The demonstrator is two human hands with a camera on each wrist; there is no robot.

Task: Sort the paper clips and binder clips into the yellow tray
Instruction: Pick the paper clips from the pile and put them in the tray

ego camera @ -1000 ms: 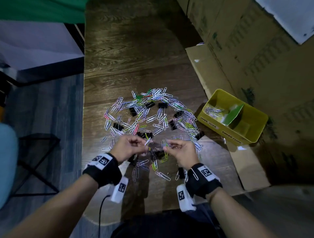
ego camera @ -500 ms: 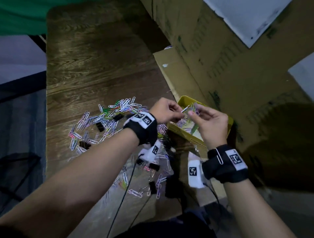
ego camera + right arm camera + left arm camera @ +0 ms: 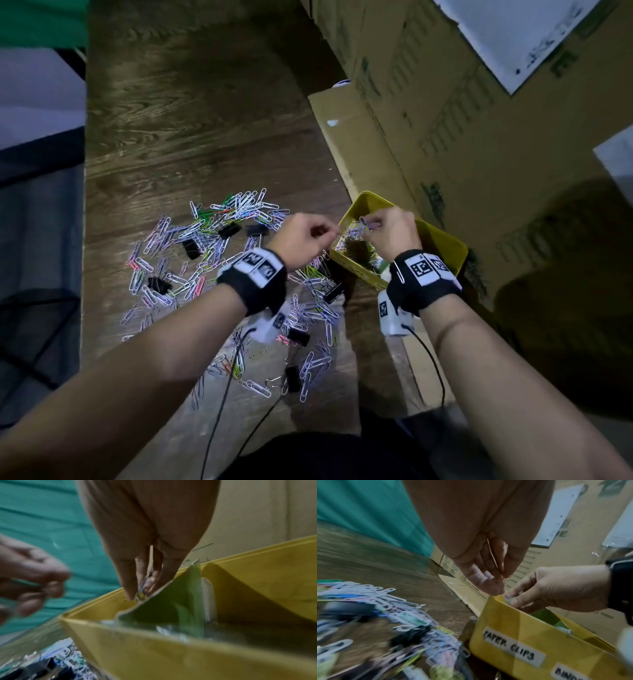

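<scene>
The yellow tray [image 3: 445, 240] stands at the table's right, labelled "PAPER CLIPS" [image 3: 513, 650] on its near wall, with a green divider [image 3: 171, 608] inside. Several paper clips [image 3: 349, 236] lie in its left compartment. My right hand [image 3: 368, 224] is over that compartment and pinches a few paper clips [image 3: 142, 593] at its fingertips. My left hand [image 3: 334, 234] hovers at the tray's left rim with its fingers curled together. It seems to pinch a thin green clip, blurred in the right wrist view. The loose pile of coloured paper clips [image 3: 212, 240] and black binder clips [image 3: 190, 248] lies to the left.
Tall cardboard boxes [image 3: 479, 137] wall off the right side, and a flat cardboard flap [image 3: 342, 137] lies under and behind the tray. Black cables [image 3: 222, 394] trail from my wrists over the near clips. The wooden table's left edge [image 3: 85, 240] drops to the floor.
Both hands rose from the near side of the pile and moved right to the tray, carrying clips. My right hand now sits lower, over the paper clip compartment.
</scene>
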